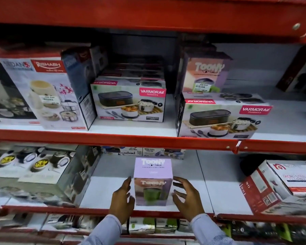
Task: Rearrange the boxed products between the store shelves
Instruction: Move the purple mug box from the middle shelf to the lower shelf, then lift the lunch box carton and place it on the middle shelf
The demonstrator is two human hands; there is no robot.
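Note:
A lilac Toony tumbler box (153, 181) stands upright on the white lower shelf (217, 190), near its front edge. My left hand (122, 202) is at the box's left side, fingers spread, fingertips at its edge. My right hand (187, 197) hovers just to its right, fingers apart and not touching the box. A second Toony box (204, 75) stands on the upper shelf (131, 128), behind a Varmora lunch box carton (221, 119). Another Varmora carton (129, 99) sits mid-shelf.
Tall Rishabh cartons (46, 89) fill the upper shelf's left. Dark lunch box cartons (35, 172) crowd the lower shelf's left and a red-and-white carton (281, 186) lies tilted at its right. Red shelf rails (113, 138) run across. More boxes sit below.

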